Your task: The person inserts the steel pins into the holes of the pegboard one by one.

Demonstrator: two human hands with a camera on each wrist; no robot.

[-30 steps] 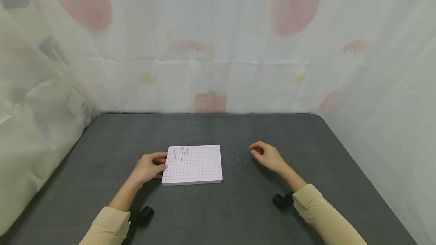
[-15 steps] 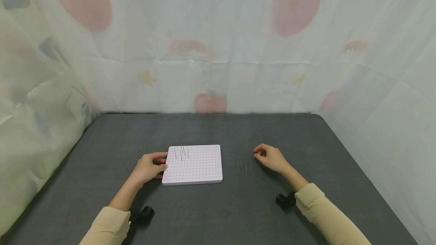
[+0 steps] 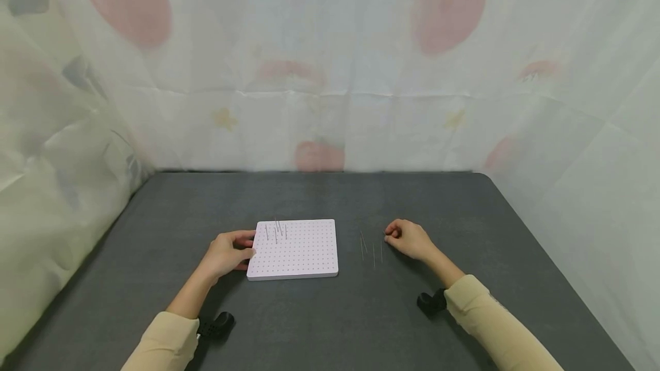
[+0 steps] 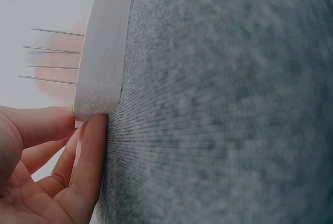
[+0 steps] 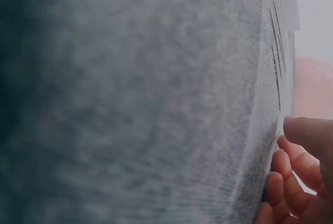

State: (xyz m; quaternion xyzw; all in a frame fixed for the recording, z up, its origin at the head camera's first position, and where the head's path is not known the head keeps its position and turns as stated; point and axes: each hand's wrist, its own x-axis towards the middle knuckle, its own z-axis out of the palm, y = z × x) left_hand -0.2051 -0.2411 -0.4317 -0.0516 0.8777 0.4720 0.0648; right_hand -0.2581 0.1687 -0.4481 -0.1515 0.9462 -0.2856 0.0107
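Observation:
My left hand [image 3: 220,256] grips the left edge of a white pegboard [image 3: 309,253], thumb at the top edge and fingers against its side. Several thin metal needles [image 4: 54,67] stand in holes near the board's back left, most upright and some leaning. Right of the board, several loose needles [image 5: 277,78] lie roughly parallel on the table. Beyond them my right hand [image 3: 409,240] is low at the tabletop. Its thumb and index fingertip come together at a short visible piece of another needle [image 5: 274,140], mostly hidden by the fingers.
A dark grey cloth-like tabletop [image 3: 319,325] lies under everything. Pale curtains with fruit prints [image 3: 319,156] hang behind it and at both sides. A black wrist camera [image 3: 432,302] sits on the right forearm, another [image 3: 219,325] on the left.
My right hand has shifted slightly right and toward me, and its thumb and index finger have drawn closer together. The left hand and the board stay in place.

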